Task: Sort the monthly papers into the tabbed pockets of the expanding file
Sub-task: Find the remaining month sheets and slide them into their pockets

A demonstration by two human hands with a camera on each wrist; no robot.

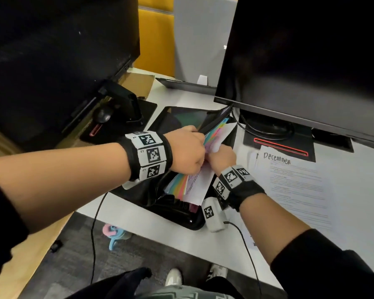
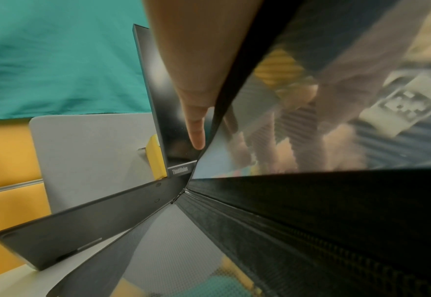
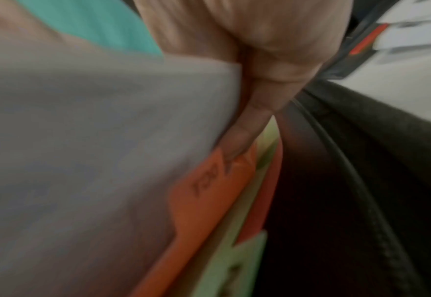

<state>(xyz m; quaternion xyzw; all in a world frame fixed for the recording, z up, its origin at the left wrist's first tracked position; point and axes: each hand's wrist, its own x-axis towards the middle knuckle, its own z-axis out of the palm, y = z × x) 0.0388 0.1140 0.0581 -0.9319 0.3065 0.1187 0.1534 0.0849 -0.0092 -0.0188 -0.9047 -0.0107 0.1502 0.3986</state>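
Observation:
A black expanding file (image 1: 179, 209) lies open on the white desk, its coloured dividers (image 1: 178, 184) fanned out. My left hand (image 1: 198, 137) grips the edge of the file's dark cover (image 1: 214, 121) and holds it back; in the left wrist view the thumb (image 2: 196, 130) lies along that cover (image 2: 234, 84). My right hand (image 1: 217, 153) pinches a white sheet (image 1: 200, 183) that stands partly down among the dividers. The right wrist view is blurred: the thumb (image 3: 245, 132) presses the sheet (image 3: 107, 140) beside an orange tab (image 3: 209, 191) and a green tab (image 3: 237, 261). A stack headed "December" (image 1: 294, 184) lies to the right.
Two dark monitors (image 1: 307, 61) (image 1: 52, 50) stand close over the file, their bases (image 1: 279, 143) and cables just behind it. A keyboard (image 1: 181, 84) sits at the back. The desk's front edge (image 1: 138, 225) runs below the file, with floor and shoes beyond.

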